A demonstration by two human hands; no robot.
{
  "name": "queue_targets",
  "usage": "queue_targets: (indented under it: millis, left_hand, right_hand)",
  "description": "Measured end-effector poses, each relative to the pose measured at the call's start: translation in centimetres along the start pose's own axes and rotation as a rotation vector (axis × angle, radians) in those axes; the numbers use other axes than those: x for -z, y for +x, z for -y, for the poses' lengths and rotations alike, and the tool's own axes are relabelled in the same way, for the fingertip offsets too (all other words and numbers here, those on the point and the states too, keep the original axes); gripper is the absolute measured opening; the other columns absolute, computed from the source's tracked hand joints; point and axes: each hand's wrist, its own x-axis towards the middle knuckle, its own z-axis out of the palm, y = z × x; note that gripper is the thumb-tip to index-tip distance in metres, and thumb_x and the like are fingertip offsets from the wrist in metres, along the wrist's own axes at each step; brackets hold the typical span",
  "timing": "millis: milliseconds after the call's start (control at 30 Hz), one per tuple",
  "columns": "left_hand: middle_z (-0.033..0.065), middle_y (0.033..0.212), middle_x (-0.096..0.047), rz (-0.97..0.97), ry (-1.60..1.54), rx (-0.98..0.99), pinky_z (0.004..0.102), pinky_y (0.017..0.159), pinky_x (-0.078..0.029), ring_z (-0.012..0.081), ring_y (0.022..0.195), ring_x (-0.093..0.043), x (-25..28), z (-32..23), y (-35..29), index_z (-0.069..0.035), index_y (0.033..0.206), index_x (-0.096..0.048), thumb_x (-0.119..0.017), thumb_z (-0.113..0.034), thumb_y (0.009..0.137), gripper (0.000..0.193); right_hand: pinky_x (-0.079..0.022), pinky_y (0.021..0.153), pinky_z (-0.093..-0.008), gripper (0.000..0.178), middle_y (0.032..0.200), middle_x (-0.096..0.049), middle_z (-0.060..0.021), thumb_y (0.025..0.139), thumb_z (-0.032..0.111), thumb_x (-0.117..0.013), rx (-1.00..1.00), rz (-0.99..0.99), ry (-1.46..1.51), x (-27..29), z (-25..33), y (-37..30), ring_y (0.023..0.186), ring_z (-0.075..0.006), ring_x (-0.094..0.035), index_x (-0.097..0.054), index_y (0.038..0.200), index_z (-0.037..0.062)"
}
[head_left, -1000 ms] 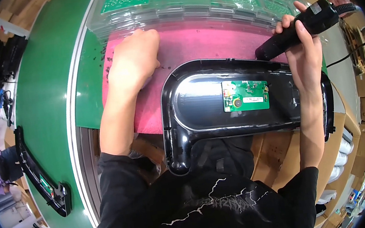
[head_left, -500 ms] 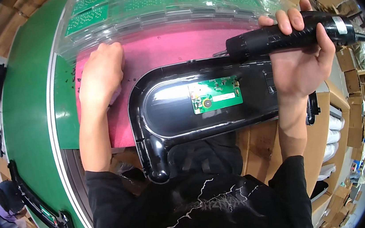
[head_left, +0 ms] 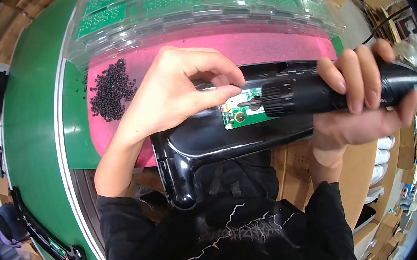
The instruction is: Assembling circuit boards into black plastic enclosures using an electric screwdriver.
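Note:
My right hand (head_left: 354,89) grips a black electric screwdriver (head_left: 311,94), its bit lying over the green circuit board (head_left: 256,120). The board rests in a glossy black plastic housing (head_left: 209,140) with a curved left end and a leg toward me. Thumb and fingers of my left hand (head_left: 188,86) pinch together above the board's upper left corner. A dark speck between those fingertips looks like a small black screw (head_left: 235,85). To the left of that hand a pile of small black screws (head_left: 112,92) sits on the pink mat (head_left: 184,41).
Clear plastic trays (head_left: 196,17) of green circuit boards are stacked behind the mat. A curved black part (head_left: 53,248) lies on the green table (head_left: 32,148) at left. Cardboard boxes (head_left: 365,174) with white rolled items stand at right. A cable (head_left: 385,25) runs behind the screwdriver.
My left hand has moved right from over the screw pile to the circuit board, uncovering the pile. The screwdriver has come down and nearer, its bit now over the board.

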Motion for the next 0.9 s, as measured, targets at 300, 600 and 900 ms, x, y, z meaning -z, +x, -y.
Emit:
queue_targets:
  millis: [300, 600, 900]
  left_hand:
    - [0.0073, 0.082, -0.072, 0.031, 0.114, -0.166, 0.0277, 0.07, -0.056, 0.0161, 0.075, -0.07, -0.5, 1.1, 0.6, 0.002, 0.087, -0.07, -0.077, 0.002, 0.073, 0.015]
    - [0.008, 0.082, -0.072, 0.086, 0.093, -0.172, 0.0285, 0.07, -0.056, 0.0187, 0.076, -0.071, -1.4, 2.7, 1.0, 0.002, 0.087, -0.07, -0.076, 0.002, 0.073, 0.016]
    - [0.0106, 0.086, -0.072, 0.089, 0.011, -0.02, 0.0274, 0.074, -0.058, 0.0182, 0.078, -0.072, -2.4, 3.0, 1.2, 0.004, 0.091, -0.069, -0.076, 0.005, 0.073, 0.019]
  right_hand:
    - [-0.043, 0.064, -0.0257, 0.051, 0.064, -0.054, 0.0067, 0.075, 0.048, -0.075, 0.115, 0.229, -0.266, 0.3, 0.5, -0.4, 0.053, -0.0059, -0.051, -0.051, 0.103, 0.0122]
    - [-0.043, 0.062, -0.0247, 0.053, 0.066, -0.056, 0.0069, 0.077, 0.053, -0.074, 0.107, 0.251, -0.374, 1.6, 0.2, -0.8, 0.053, -0.0045, -0.052, -0.051, 0.104, 0.014]
    - [-0.044, 0.057, -0.0242, 0.051, 0.064, -0.059, 0.0063, 0.074, 0.05, -0.076, 0.275, 0.403, -0.258, 3.9, -0.2, -0.5, 0.05, -0.0052, -0.053, -0.051, 0.101, 0.0138]
